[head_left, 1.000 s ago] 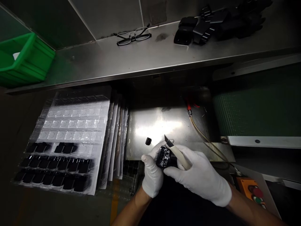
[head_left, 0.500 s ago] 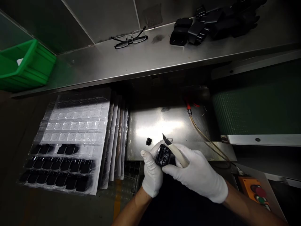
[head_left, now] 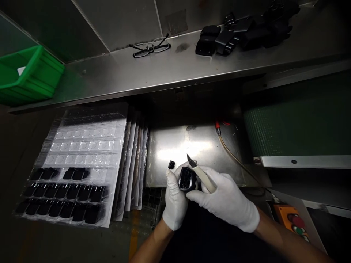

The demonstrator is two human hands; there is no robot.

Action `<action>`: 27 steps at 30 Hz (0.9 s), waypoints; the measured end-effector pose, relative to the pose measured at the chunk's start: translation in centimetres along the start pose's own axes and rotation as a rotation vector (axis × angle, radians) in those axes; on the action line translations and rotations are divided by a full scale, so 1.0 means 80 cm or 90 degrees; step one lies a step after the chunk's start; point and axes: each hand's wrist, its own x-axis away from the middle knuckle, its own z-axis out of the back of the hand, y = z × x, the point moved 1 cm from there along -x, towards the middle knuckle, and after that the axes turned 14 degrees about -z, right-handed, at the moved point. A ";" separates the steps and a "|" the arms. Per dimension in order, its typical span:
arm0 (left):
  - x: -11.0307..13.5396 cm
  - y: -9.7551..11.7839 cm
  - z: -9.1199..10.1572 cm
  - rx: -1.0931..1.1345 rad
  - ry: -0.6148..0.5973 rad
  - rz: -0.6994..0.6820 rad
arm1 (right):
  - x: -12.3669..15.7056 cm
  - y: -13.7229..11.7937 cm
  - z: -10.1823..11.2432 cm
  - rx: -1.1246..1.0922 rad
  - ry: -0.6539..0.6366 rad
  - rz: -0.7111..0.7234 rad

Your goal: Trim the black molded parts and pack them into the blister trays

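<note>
My left hand (head_left: 175,199), in a white glove, holds a black plastic housing (head_left: 187,179) with its open, hollow end facing up toward me. In my gloved right hand (head_left: 229,199) is a utility knife (head_left: 203,176) with a pale handle, its dark pointed blade aimed up and left, above the housing. The right thumb and fingers are also close against the housing's right side; whether they grip it is hard to tell. A small black part (head_left: 171,164) lies on the metal work surface (head_left: 160,144), just beyond my left thumb.
At left, a clear blister tray (head_left: 82,146) with several rows of black parts rests on stacked trays. A shelf (head_left: 109,75) at the back bears eyeglasses (head_left: 150,47), a green bin (head_left: 35,76) and black parts (head_left: 208,40). An air hose (head_left: 233,157) and orange button box (head_left: 292,221) are at right.
The housing has turned in my left hand, so its opening shows a different face, with dark inner walls instead of round holes. The knife stays in my right hand. The whole view has shifted slightly.
</note>
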 end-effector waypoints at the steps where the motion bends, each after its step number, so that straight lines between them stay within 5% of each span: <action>1: -0.001 0.001 0.000 0.018 0.003 0.011 | 0.000 0.000 0.001 -0.001 0.005 0.008; 9: -0.009 0.008 -0.003 0.253 0.018 0.055 | 0.005 0.015 0.006 -0.008 0.038 -0.009; 19: 0.010 -0.001 -0.004 -0.027 0.043 -0.162 | 0.001 0.025 -0.001 0.095 0.039 0.075; 27: 0.018 -0.010 -0.002 -0.039 0.061 -0.260 | 0.005 0.026 -0.005 0.066 0.014 0.138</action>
